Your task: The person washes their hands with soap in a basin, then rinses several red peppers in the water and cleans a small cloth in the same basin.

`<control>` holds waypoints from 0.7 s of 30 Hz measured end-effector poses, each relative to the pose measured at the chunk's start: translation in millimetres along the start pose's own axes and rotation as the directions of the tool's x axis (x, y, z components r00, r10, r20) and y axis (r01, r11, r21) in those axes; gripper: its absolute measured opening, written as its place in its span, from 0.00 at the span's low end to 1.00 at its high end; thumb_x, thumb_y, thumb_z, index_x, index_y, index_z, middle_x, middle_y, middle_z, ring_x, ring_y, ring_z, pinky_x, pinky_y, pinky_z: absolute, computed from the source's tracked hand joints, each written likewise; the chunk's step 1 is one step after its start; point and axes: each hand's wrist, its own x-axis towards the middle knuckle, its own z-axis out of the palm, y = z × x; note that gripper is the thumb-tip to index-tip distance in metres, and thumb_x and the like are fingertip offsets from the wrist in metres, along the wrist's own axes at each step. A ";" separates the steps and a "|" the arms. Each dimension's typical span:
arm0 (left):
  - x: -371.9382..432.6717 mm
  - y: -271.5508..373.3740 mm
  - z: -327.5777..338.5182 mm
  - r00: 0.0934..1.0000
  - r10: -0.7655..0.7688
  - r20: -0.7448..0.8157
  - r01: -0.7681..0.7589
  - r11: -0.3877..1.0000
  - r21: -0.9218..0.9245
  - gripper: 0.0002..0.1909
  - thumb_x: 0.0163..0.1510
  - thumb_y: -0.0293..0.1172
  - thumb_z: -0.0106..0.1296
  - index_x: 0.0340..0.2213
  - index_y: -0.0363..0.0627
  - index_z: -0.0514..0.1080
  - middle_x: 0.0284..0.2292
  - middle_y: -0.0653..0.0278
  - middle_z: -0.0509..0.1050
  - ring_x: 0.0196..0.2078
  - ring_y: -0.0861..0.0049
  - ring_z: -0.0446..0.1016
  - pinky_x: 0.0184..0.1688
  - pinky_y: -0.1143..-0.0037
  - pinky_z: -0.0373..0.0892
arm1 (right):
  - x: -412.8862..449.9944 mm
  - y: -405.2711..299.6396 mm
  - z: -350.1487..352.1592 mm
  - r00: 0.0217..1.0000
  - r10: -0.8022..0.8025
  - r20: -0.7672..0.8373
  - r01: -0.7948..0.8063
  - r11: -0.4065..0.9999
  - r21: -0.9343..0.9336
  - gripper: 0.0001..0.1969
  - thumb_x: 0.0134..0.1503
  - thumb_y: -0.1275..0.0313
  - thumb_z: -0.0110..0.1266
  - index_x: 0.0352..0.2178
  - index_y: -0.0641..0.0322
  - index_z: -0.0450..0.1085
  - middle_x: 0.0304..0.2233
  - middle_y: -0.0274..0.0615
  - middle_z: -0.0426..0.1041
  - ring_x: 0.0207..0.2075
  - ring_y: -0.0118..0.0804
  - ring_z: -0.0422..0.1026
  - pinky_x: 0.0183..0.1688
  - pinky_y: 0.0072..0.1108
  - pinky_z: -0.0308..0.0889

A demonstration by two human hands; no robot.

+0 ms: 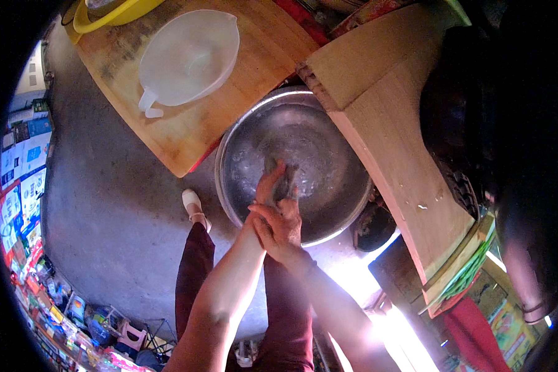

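A round metal basin (337, 204) with rippling, splashed water stands on the floor before me. My left hand (270, 182) reaches down into it, fingers at the water. Something dark grey lies by its fingers; whether that is a held thing, water or shadow is unclear. Across my left wrist lies my right hand (279, 228), its fingers touching the skin and partly bent. I cannot tell whether it grips the wrist.
A wooden board (200, 130) at the upper left bears a translucent plastic jug (190, 56) and a yellow container (107, 21). A long wooden plank (400, 172) borders the basin's right side. Green stalks (467, 269) lie at its near end. Boxes (30, 153) line the left.
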 end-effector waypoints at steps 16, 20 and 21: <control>-9.6 1.4 3.3 0.870 0.211 -0.445 0.015 0.891 0.453 0.34 0.50 0.49 0.42 0.53 0.62 0.40 0.56 0.65 0.42 0.56 0.62 0.44 0.44 0.47 0.54 | 5.4 159.9 41.2 0.937 0.251 -0.242 -0.336 0.837 -0.431 0.15 0.44 0.64 0.51 0.32 0.62 0.65 0.35 0.48 0.66 0.39 0.51 0.63 0.42 0.37 0.56; -3.9 -12.5 23.6 0.846 0.060 -0.530 0.158 0.921 0.356 0.31 0.49 0.48 0.44 0.51 0.53 0.48 0.53 0.60 0.49 0.55 0.63 0.49 0.41 0.48 0.60 | 16.4 142.3 7.6 0.921 0.336 0.197 -0.228 0.875 -0.427 0.15 0.42 0.69 0.51 0.33 0.64 0.63 0.30 0.51 0.66 0.36 0.52 0.63 0.41 0.37 0.57; 3.1 -18.1 25.6 0.854 0.049 -0.519 0.159 0.923 0.350 0.31 0.49 0.48 0.44 0.51 0.53 0.48 0.53 0.60 0.49 0.55 0.63 0.49 0.41 0.48 0.60 | 17.6 139.5 6.2 0.871 0.477 0.115 -0.423 0.849 -0.315 0.13 0.42 0.70 0.49 0.32 0.63 0.62 0.29 0.50 0.65 0.34 0.51 0.63 0.39 0.37 0.57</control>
